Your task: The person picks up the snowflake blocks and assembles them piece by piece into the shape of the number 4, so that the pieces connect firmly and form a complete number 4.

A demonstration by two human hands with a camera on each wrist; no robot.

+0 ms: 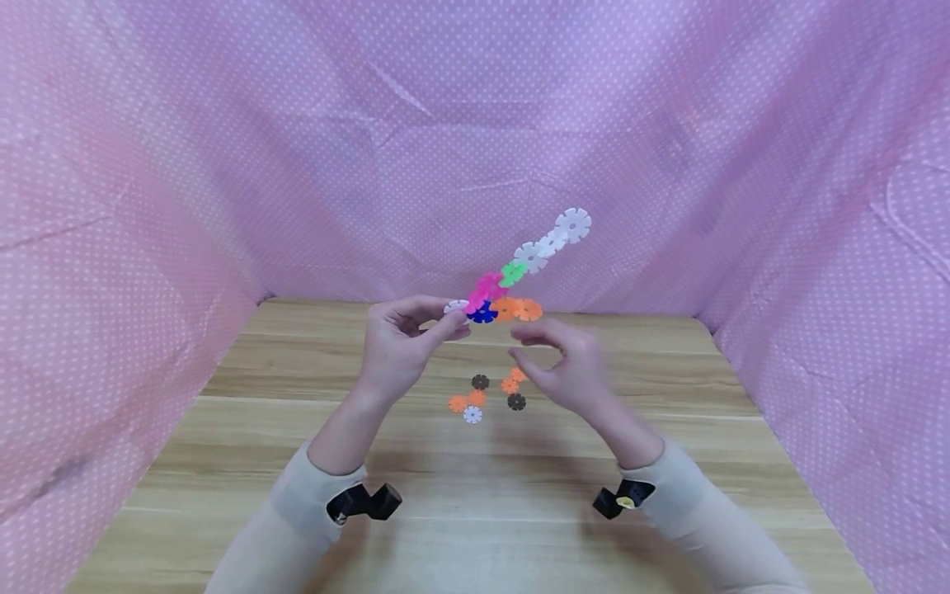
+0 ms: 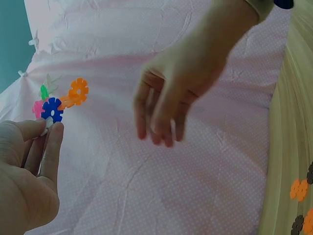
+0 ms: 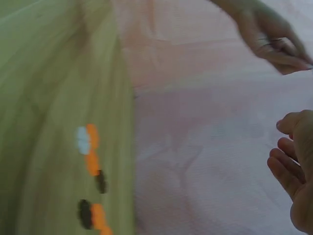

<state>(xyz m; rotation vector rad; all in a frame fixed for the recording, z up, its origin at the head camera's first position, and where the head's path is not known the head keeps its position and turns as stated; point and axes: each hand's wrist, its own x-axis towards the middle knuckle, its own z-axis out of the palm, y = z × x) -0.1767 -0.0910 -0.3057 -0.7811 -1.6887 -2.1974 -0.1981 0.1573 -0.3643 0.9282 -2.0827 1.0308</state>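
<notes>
My left hand (image 1: 396, 351) pinches a chain of interlocking snowflake discs (image 1: 490, 286) between thumb and fingers, above the table. In the left wrist view its fingertips are at a white disc (image 2: 47, 126) just below the blue disc (image 2: 52, 110). From the grip, pink, green and white discs run up to the far right, ending in a white disc (image 1: 573, 225). Orange discs (image 1: 528, 310) branch off to the right of the blue one. My right hand (image 1: 567, 367) hovers beside that orange end, fingers loosely bent, with nothing in it.
On the wooden table (image 1: 297, 445) below the hands lie two small groups of joined discs. The left group has orange discs (image 1: 458, 403), a white disc (image 1: 472, 415) and a dark disc (image 1: 480, 382); the right has orange and dark (image 1: 516, 402). Pink dotted cloth (image 1: 460, 148) surrounds the table.
</notes>
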